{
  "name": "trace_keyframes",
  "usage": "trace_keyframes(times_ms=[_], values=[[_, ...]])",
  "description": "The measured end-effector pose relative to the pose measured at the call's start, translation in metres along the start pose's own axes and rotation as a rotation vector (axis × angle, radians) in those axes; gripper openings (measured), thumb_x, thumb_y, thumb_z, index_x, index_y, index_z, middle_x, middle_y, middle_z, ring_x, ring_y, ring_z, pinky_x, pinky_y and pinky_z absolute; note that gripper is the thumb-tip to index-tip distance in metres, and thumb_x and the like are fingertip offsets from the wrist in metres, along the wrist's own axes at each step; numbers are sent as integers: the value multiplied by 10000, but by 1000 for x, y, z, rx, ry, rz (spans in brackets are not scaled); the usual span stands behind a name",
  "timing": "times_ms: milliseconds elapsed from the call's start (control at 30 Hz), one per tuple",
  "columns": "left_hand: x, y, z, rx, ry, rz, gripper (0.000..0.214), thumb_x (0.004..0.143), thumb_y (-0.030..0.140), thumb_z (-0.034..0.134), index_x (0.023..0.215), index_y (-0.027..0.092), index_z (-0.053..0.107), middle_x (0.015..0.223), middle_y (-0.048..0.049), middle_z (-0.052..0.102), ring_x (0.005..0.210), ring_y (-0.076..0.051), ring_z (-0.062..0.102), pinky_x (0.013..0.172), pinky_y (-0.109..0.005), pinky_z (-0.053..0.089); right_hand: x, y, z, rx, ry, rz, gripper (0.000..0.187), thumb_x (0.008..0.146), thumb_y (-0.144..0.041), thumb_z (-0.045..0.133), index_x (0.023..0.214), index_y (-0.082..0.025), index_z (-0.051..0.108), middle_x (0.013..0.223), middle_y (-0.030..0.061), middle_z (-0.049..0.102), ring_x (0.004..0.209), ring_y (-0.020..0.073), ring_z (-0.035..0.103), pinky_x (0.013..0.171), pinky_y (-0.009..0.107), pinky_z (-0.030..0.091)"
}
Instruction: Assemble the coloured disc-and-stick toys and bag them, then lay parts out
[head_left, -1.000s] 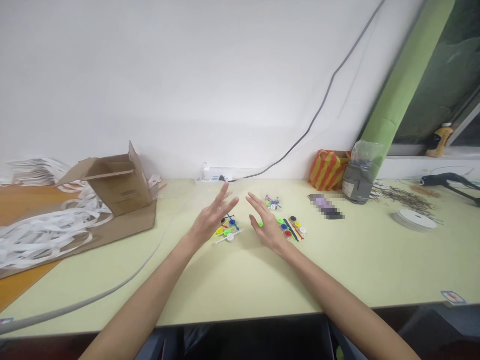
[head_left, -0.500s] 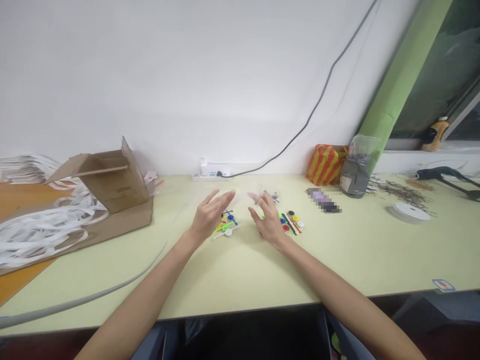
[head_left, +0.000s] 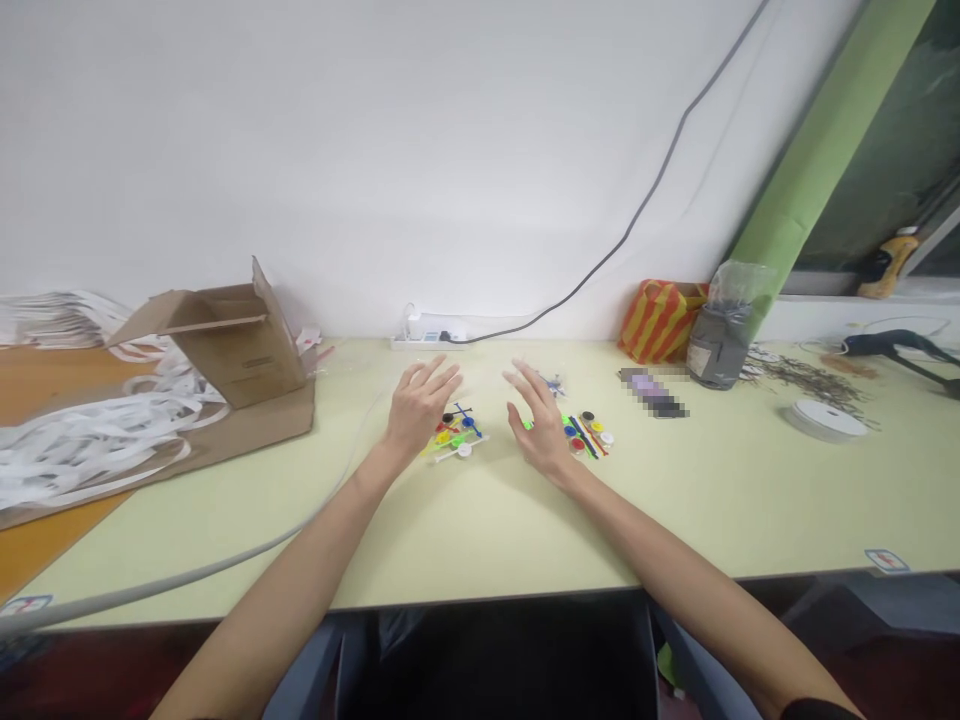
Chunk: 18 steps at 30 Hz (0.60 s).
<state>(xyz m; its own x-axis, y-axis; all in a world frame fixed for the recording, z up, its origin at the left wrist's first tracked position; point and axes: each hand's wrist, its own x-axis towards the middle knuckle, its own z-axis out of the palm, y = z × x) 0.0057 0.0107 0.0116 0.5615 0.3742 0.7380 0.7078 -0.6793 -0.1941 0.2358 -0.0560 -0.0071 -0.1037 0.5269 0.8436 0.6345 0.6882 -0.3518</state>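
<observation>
My left hand [head_left: 420, 410] hovers open just left of a cluster of small coloured plastic sticks and round caps [head_left: 456, 436], touching none of it that I can see. My right hand [head_left: 537, 425] is also open, with fingers spread. Its thumb side lies close to a second cluster of sticks and red, blue, yellow and white caps [head_left: 586, 435]. A third, smaller group of plastic pieces [head_left: 553, 385] lies just beyond my right fingertips. Both hands hold nothing.
All this lies on a pale green table [head_left: 480, 520]. To the left stand a cardboard box [head_left: 240, 345] and white paper strips [head_left: 90, 445], with a grey cable [head_left: 187, 575] across the table. A power strip [head_left: 427, 340], striped bag [head_left: 661, 322], grey package [head_left: 718, 345] and white tape roll [head_left: 825, 420] lie farther off.
My hands have spread slightly farther apart and their fingers now point more upward. Neither hand has picked anything up, and the plastic pieces look unmoved.
</observation>
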Motion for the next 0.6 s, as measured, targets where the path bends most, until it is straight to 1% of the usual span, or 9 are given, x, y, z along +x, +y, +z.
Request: trace_keyframes(times_ms=[67,133,267,367,500,600], values=[[-1,-4,1,3,8,-13,348,978,86,458,1186,244,688,1361,-50,642,1405,-258,466,1086,-510,418,1,1,-2,-10,-31,-17,513,960,-118,427,1455,-250,448,1539,102,435,1465,239,343,1184,500,326],[-2,-6,2,-2,5,-29,345,973,80,465,1165,249,697,1363,-44,640,1409,-256,460,1091,-511,414,1,3,-2,-26,-62,-35,518,944,-115,436,1444,-252,452,1484,95,498,1445,255,368,1174,520,323],[-1,-7,2,-1,-15,-47,334,976,88,464,1153,244,701,1368,-46,638,1418,-259,448,1095,-507,409,0,5,0,-34,-65,-22,530,918,-120,468,1434,-235,451,1244,98,629,1249,276,515,1101,511,386],[0,-6,3,2,-25,-58,327,982,102,456,1149,241,701,1369,-47,639,1411,-264,457,1096,-506,404,0,6,0,-41,-80,-3,544,929,-123,461,1461,-235,432,1084,79,642,1101,269,548,1052,497,414],[0,-5,3,9,-15,-53,292,988,133,462,1121,236,700,1333,-50,665,1358,-266,515,1077,-496,410,-1,9,2,-75,-109,-10,446,938,-132,465,1364,-235,550,1002,79,625,1027,267,539,996,487,439],[2,-4,2,14,-6,-56,222,988,179,491,1037,216,704,1181,-60,735,1223,-263,603,1001,-459,449,-3,9,5,-73,-115,-7,390,933,-143,488,1291,-237,614,993,87,617,1027,264,551,968,475,462]])
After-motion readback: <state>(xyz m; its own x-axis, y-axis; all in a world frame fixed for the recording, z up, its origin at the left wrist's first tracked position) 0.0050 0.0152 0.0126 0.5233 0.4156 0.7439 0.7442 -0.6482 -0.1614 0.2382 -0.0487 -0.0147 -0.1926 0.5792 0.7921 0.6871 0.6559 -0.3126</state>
